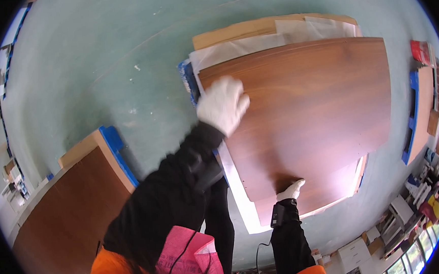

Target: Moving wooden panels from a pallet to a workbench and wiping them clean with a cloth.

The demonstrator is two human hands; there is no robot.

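A brown wood-grain panel [313,89] lies on top of a stack in front of me, skewed over a similar panel [322,186] beneath it. My left hand [222,106], in a white glove, is over the top panel's left edge. It is slightly blurred, its thumb apart from the fingers, and I see nothing held in it. At the near edge of that same panel is my right hand [290,190], also gloved in white. The right thumb shows at the top; the other fingers are mostly hidden, apparently closed around the edge.
White sheeting [244,48] and brown board [233,36] stick out under the stack's far side. A second stack with a dark brown panel [77,213] stands left, a blue pallet [412,118] with board right. Shelves and boxes line the lower right. The floor [137,46] is green.
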